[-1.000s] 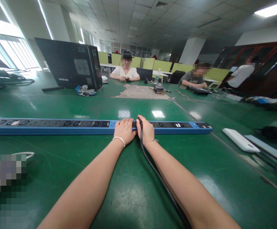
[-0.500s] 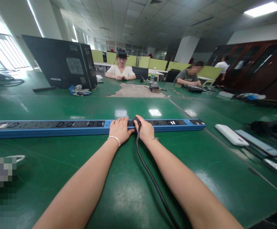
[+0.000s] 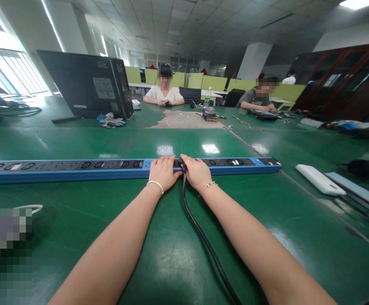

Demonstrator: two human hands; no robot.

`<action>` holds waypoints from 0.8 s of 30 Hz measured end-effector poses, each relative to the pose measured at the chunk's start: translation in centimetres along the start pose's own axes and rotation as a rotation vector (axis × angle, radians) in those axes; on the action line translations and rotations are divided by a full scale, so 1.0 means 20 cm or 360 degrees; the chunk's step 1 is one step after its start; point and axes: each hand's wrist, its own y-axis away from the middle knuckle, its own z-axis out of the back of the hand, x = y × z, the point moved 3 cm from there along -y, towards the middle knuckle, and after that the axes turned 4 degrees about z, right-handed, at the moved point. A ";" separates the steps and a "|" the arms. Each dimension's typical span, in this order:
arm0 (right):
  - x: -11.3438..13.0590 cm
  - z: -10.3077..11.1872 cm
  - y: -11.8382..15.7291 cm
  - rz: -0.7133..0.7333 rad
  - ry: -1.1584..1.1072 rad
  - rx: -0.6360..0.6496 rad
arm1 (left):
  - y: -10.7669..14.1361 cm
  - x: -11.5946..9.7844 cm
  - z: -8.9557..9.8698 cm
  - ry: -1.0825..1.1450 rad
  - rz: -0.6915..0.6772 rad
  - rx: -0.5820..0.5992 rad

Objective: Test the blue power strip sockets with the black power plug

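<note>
Across the green bench (image 3: pixel 168 237) a black power cord (image 3: pixel 199 231) is led up to its plug (image 3: pixel 181 162), held by the fingers of the right hand (image 3: pixel 198 173) at the blue multi-outlet power strip (image 3: pixel 108 176). Contact appears to be made; full seating is hidden. The strip is overlaid by the left hand (image 3: pixel 163 173), fingers together, grip not discernible.

A black computer case (image 3: pixel 91 89) stands on the green surface (image 3: pixel 86 212), gloves (image 3: pixel 111 121) lying just beside it; farther back, a bottle (image 3: pixel 207 99) stands between two seated people (image 3: pixel 163 94).
</note>
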 end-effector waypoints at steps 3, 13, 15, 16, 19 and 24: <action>-0.04 -0.01 0.04 -0.0001 -0.0161 0.0025 | 0.00 0.00 0.00 0.0027 -0.0011 -0.0004; -0.07 -0.02 0.09 -0.0024 -0.0304 -0.0037 | -0.17 -0.06 0.11 0.0140 0.0303 0.0088; -0.08 -0.03 0.09 0.0003 -0.0297 -0.0039 | -0.21 -0.10 0.13 0.0037 0.0300 0.0281; -0.08 -0.03 0.09 0.0017 -0.0293 -0.0045 | -0.23 -0.13 0.13 0.0004 0.0288 0.0386; -0.10 -0.04 0.09 0.0009 -0.0278 -0.0090 | -0.26 -0.19 0.15 -0.0067 0.0247 0.0548; -0.15 -0.05 0.09 -0.0078 -0.0147 -0.0085 | -0.28 -0.28 0.16 -0.0213 0.0197 0.0654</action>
